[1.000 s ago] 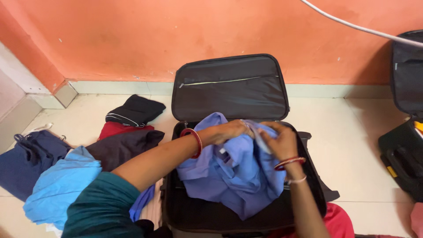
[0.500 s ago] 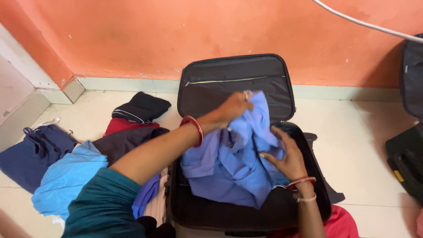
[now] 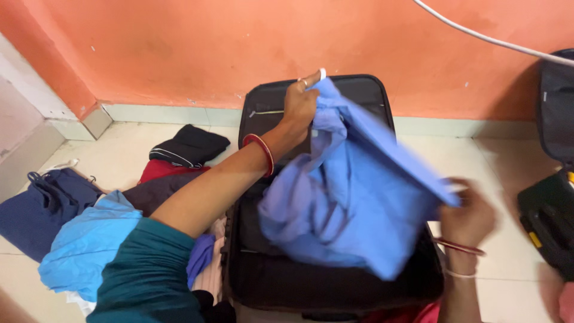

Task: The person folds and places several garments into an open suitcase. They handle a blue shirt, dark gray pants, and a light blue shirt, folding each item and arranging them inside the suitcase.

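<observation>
My left hand [image 3: 300, 100] is raised in front of the suitcase lid and grips the top of a periwinkle-blue shirt [image 3: 353, 191]. My right hand [image 3: 469, 216] grips the shirt's other end, out to the right, and is blurred. The shirt hangs stretched between both hands above the open black suitcase [image 3: 281, 281], hiding most of its inside. The suitcase lid [image 3: 269, 98] leans against the orange wall. Red bangles sit on both wrists.
Left of the suitcase, a heap of clothes lies on the tiled floor: a black folded piece [image 3: 190, 145], a red one [image 3: 156, 171], a dark navy garment [image 3: 42, 206], a light blue one [image 3: 89, 245]. Another black case [image 3: 547, 215] stands at the right edge. A white cable [image 3: 478, 37] crosses the wall.
Both hands have lifted the blue shirt out of the suitcase. My left hand rose toward the lid's top; my right hand swung out to the right, spreading the shirt.
</observation>
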